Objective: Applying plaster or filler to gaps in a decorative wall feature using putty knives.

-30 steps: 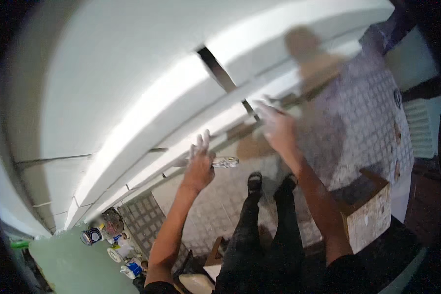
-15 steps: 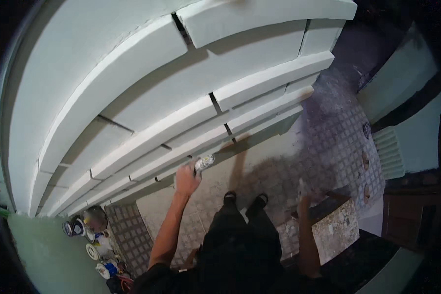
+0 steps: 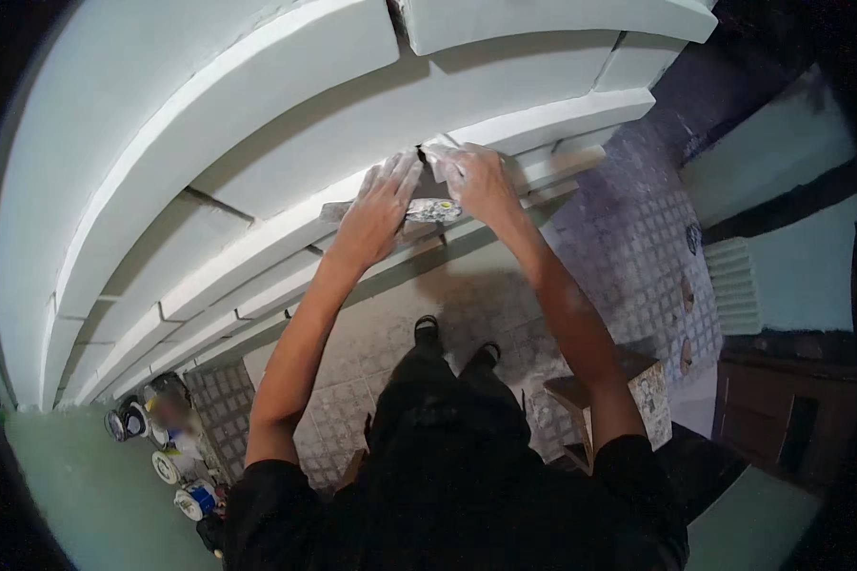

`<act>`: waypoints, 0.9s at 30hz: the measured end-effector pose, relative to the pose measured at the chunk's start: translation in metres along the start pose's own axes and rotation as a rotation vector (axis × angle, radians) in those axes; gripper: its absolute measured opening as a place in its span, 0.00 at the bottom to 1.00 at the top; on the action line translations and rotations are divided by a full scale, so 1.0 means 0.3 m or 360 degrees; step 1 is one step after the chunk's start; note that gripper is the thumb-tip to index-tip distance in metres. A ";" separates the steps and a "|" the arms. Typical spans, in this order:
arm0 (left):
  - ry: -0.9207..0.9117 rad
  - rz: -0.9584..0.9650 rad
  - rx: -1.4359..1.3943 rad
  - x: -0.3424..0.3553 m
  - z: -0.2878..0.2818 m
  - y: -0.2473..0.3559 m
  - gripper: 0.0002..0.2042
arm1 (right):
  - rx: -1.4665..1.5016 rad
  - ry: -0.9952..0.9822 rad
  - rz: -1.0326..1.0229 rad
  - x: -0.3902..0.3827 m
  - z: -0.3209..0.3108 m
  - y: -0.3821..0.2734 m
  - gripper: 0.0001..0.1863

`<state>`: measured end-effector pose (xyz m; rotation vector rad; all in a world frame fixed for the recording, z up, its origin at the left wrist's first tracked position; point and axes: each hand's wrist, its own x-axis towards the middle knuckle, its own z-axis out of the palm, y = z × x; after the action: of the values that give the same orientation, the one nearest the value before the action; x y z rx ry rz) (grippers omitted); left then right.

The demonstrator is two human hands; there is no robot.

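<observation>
White raised blocks with dark gaps between them form the wall (image 3: pixel 505 81) in front of me. My left hand (image 3: pixel 381 207) rests against a block edge, fingers stretched upward, with a putty knife held under the palm. The putty knife (image 3: pixel 434 210) has a spattered handle sticking out to the right, and its blade shows left of the hand. Right of a narrow dark gap, my right hand (image 3: pixel 479 181) has bent fingers closed at the block's edge. Something whitish shows at its fingertips, too unclear to name. White dust coats the fingers of both hands.
A stained wooden stool (image 3: pixel 647 395) stands at right behind my right arm. Several round tubs and lids (image 3: pixel 167 466) lie along the green wall at left. Patterned tiles (image 3: pixel 343 409) cover the floor under my feet, and a brown cabinet (image 3: pixel 781 409) is at far right.
Both hands have risen to the wall: the left carries the putty knife up, and the right has come up from beside the stool to the dark gap. The view has shifted slightly.
</observation>
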<state>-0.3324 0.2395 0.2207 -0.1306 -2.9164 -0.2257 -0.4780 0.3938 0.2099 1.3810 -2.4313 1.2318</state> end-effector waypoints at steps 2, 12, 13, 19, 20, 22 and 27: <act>-0.0157 -0.0011 0.0030 -0.006 -0.002 -0.013 0.44 | -0.0095 -0.0069 -0.0063 0.006 0.017 0.077 0.16; -0.0315 0.0026 0.0029 0.024 -0.021 -0.040 0.48 | -0.0742 0.0425 0.0090 -0.005 0.041 0.213 0.13; -0.0322 -0.0023 0.0001 0.018 -0.022 -0.040 0.48 | -0.0731 0.0188 0.0104 0.010 0.033 0.216 0.12; -0.0391 -0.0007 -0.0063 0.062 -0.035 0.001 0.48 | -0.1114 0.0485 -0.0314 -0.060 -0.205 0.815 0.10; -0.0382 -0.0014 -0.0053 0.076 -0.039 0.002 0.48 | -0.1110 0.0493 -0.0327 -0.036 -0.215 0.824 0.10; -0.0403 -0.0145 -0.0147 0.025 -0.060 -0.017 0.49 | -0.0713 0.0168 -0.0051 -0.012 0.033 0.419 0.09; -0.0420 -0.0083 -0.0101 0.043 -0.061 -0.007 0.49 | -0.0588 0.0440 0.0091 0.011 -0.201 0.512 0.12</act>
<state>-0.3414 0.2353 0.2410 -0.1009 -3.1791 -0.3337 -0.6134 0.4735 0.1594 0.9777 -2.3595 0.8554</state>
